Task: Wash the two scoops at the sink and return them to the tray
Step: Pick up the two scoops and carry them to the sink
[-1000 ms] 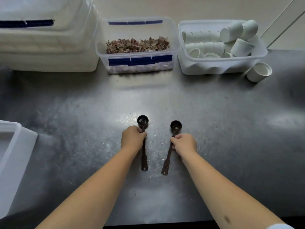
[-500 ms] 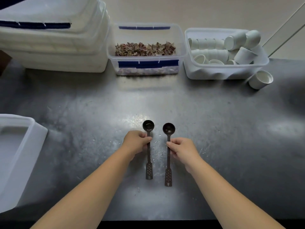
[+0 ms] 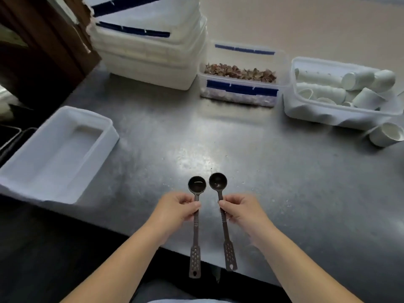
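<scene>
Dark brown plastic long-handled left scoop (image 3: 197, 186) pinched in left hand (image 3: 175, 212), right scoop (image 3: 218, 182) in right hand (image 3: 244, 212); bowls beyond grips, pointing away, perforated handle ends trailing below.

Both forearms extending forward from the lower edge of the view, bare, converging slightly toward the centre. Left hand (image 3: 175, 209) curling inward, thumb and fingertips pinching the upper handle of the left scoop (image 3: 196, 217). Right hand (image 3: 242, 209) mirroring that pose, thumb and forefinger closing on the neck of the right scoop (image 3: 220, 206). Hands sitting level, near each other, not touching.
</scene>
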Available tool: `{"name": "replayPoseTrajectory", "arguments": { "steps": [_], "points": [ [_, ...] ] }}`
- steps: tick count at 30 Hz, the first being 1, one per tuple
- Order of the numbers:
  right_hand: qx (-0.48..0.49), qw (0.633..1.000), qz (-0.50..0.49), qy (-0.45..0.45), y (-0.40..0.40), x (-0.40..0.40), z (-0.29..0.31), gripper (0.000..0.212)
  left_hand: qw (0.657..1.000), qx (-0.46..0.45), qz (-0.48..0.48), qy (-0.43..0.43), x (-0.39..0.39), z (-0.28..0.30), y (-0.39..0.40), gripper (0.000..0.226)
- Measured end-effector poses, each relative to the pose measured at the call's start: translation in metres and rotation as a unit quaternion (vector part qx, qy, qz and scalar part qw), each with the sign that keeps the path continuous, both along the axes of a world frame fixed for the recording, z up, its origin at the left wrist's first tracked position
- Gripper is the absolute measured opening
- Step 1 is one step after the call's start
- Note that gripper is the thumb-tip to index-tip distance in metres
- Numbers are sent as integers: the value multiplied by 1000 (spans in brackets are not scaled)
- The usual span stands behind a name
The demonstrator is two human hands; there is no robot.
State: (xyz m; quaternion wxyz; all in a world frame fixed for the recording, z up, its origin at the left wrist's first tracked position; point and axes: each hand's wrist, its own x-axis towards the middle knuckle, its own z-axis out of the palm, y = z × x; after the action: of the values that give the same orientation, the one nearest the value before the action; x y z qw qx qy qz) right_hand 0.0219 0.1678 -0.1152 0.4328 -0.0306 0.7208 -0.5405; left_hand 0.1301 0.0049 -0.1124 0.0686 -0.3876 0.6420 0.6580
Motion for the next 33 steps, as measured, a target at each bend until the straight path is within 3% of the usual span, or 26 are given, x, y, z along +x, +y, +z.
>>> {"name": "replayPoseTrajectory", "arguments": {
  "steps": [7,12,17,27,30,33],
  "points": [
    [-39,992,120,-10,-39,66,17,14,994,-24,105,5,98,22,-14,19],
    [-82,977,190,-46,-82,131,34,29,984,-38,176,0,183,39,-26,14],
    [-89,946,311,-28,-134,217,48,15,962,-50,269,14,292,57,-40,8],
    [-108,852,510,-42,-222,474,62,15,871,-82,483,27,571,75,-47,6],
    [-109,811,571,-66,-241,550,64,26,833,-92,545,15,642,78,-36,8],
    [-107,768,626,-79,-259,617,64,19,785,-95,612,13,700,80,-23,6]
  ]
}}
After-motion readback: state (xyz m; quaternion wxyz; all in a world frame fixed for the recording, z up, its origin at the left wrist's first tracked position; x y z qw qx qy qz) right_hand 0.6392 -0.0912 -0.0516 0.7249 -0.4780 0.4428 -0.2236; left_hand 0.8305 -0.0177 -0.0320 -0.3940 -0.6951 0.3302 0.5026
